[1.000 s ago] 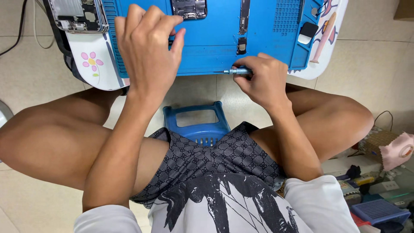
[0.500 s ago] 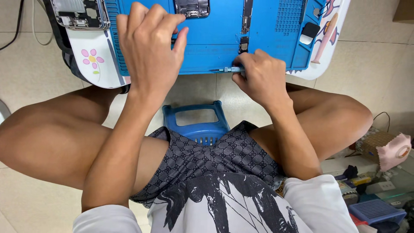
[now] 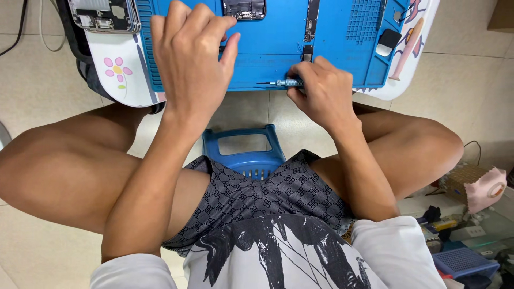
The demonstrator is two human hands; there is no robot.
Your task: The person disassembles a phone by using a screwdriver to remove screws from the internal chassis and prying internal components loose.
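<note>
My right hand (image 3: 320, 92) grips a slim blue-grey screwdriver (image 3: 284, 83) that lies level along the front edge of the blue work mat (image 3: 278, 45), tip pointing left. My left hand (image 3: 190, 51) rests fingers-down on the mat, covering whatever is beneath it, so I cannot see if it holds anything. A dark phone part (image 3: 243, 8) lies near the mat's far edge, and two narrow dark strips (image 3: 310, 21) sit just beyond my right hand.
The mat lies on a small white table with a flower print (image 3: 118, 67). An opened phone body (image 3: 104, 15) sits at the table's far left. I sit on a blue plastic stool (image 3: 243, 152). Boxes and clutter (image 3: 471, 235) crowd the floor at right.
My right hand has shifted slightly up and left along the mat's front edge with the screwdriver. The left hand stays pressed on the mat.
</note>
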